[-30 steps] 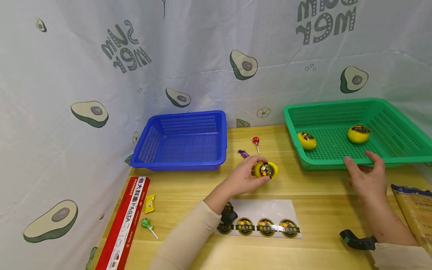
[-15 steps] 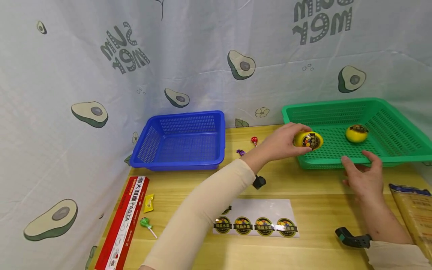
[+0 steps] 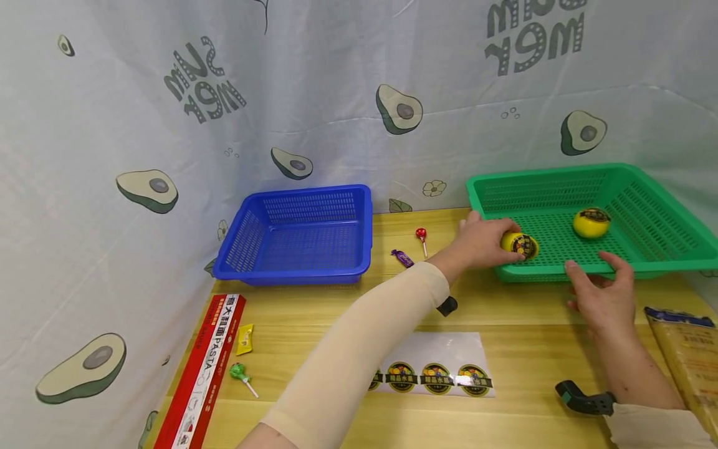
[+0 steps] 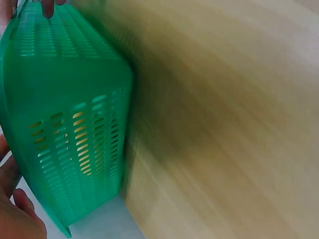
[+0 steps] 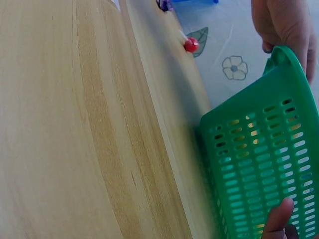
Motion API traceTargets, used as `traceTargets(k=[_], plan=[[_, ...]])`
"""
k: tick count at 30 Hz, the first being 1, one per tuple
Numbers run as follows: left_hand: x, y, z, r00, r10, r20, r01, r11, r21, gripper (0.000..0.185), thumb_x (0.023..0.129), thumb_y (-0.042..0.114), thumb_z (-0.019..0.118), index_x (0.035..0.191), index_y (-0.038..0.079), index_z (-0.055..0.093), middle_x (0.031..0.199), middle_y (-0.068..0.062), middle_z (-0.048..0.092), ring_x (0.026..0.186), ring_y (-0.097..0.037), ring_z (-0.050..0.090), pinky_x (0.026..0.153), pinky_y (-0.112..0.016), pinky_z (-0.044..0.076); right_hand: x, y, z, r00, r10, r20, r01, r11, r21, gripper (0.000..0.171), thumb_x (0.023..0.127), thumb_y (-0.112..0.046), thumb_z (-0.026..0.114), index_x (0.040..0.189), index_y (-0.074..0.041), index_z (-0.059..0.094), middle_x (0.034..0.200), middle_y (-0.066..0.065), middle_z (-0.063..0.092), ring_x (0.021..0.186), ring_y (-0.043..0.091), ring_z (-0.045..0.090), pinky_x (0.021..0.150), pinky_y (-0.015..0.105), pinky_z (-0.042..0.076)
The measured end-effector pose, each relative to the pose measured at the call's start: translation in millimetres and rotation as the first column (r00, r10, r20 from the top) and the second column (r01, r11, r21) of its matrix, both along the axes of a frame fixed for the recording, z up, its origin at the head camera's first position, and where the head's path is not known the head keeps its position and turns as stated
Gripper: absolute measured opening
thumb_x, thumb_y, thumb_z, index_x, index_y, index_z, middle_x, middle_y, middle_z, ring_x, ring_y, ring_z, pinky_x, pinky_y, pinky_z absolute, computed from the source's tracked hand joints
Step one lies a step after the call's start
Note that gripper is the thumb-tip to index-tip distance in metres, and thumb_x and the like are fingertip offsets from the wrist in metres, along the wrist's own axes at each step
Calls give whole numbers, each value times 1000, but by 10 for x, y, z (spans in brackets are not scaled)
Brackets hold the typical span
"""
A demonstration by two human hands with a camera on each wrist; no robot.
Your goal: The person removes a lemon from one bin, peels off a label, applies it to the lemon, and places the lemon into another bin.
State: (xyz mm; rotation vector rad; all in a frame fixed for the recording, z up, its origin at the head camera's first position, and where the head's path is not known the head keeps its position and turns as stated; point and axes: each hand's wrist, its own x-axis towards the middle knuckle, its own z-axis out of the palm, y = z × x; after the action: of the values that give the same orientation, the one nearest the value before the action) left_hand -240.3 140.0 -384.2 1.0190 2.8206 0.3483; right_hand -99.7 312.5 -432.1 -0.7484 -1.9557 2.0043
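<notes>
My left hand (image 3: 487,242) reaches over the left end of the green basket (image 3: 645,267) and holds a lemon (image 3: 520,247) with a round black sticker, low inside it. The fingers hide part of this lemon. Another stickered lemon (image 3: 591,223) lies farther right on the basket floor. My right hand (image 3: 606,299) grips the basket's front rim, and one of its fingers (image 5: 280,216) shows against the outer wall in the right wrist view. Through the slots of the end wall (image 4: 45,169), yellow shows in the left wrist view. A sticker sheet (image 3: 437,368) lies on the table, partly under my left sleeve.
A blue basket (image 3: 303,274) stands at the back left. Around it lie a red pasta box (image 3: 199,374), a yellow wrapped candy (image 3: 245,340), a green lollipop (image 3: 238,372), a purple candy (image 3: 401,257) and a red lollipop (image 3: 422,234). A brown packet (image 3: 687,355) lies at the right edge.
My left hand has carried the lemon rightward from the middle of the table into the green basket, then slightly lower. The right hand has stayed at the rim.
</notes>
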Motion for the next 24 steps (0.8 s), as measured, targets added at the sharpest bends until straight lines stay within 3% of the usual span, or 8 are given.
traceTargets(k=[5, 10, 14, 19, 24], plan=[[16, 4, -15, 1000, 27, 14, -27, 999, 20, 54, 90, 66, 65, 139, 48, 53, 129, 34, 60, 98, -8, 33, 78, -25, 24, 2, -12, 3, 1000, -3, -4, 3, 1000, 8, 75, 96, -33, 70, 155, -42, 24, 106, -10, 43, 71, -4, 58, 51, 19, 51], [21, -75, -74, 999, 26, 25, -27, 999, 24, 51, 96, 64, 57, 144, 49, 49, 144, 32, 51, 99, -9, 34, 76, -24, 23, -28, -18, -12, 1000, 17, -6, -17, 1000, 25, 75, 97, -32, 69, 156, -40, 23, 104, -11, 44, 70, -4, 57, 51, 18, 51], [103, -243, -167, 1000, 21, 11, -23, 989, 146, 48, 101, 58, 54, 145, 42, 52, 150, 21, 49, 106, -7, 39, 79, -22, 28, -58, -20, -23, 1000, 28, 1, -28, 999, 27, 76, 96, -33, 70, 156, -40, 23, 104, -11, 45, 70, -4, 58, 51, 19, 51], [378, -580, -270, 999, 44, 18, -47, 946, 320, 46, 102, 51, 54, 145, 32, 54, 153, 9, 47, 128, -12, 41, 103, -27, 35, -55, 11, -30, 999, 31, -5, -31, 999, -17, 79, 95, -32, 72, 157, -41, 24, 105, -11, 45, 71, -3, 59, 52, 20, 52], [701, -1023, -346, 987, 158, -6, -145, 924, 355, 48, 101, 46, 58, 145, 28, 54, 160, -2, 39, 140, -26, 34, 113, -44, 35, 5, 48, -50, 999, 55, -2, -55, 999, 3, 81, 97, -30, 69, 159, -40, 19, 107, -12, 44, 73, -5, 58, 54, 19, 52]])
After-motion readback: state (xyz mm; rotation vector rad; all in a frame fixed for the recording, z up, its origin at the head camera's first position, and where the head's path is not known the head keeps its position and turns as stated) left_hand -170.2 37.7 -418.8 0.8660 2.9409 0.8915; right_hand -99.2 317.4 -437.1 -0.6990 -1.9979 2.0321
